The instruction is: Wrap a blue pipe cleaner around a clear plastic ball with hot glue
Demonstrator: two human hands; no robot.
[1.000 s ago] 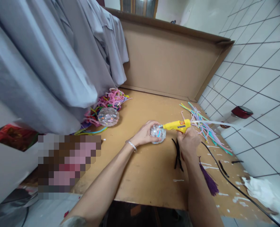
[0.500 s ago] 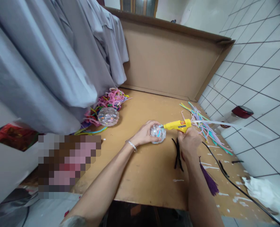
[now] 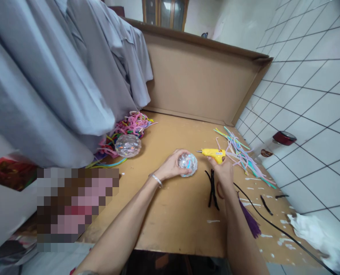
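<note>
Ball, clear and faceted with coloured bits showing, sat in the left hand above the middle of the tan table; the fingers were curled round its side, though whether its underside met the table could not be told; the right hand had its fingers wrapped about the handle of a yellow glue gun, whose nozzle pointed at the ball, a little apart from it; crossed black strips lay near that hand, a purple tassel beside the forearm; pastel stems lay beyond the gun; at the left, a second ball rested beside a tangle of bright stems.
</note>
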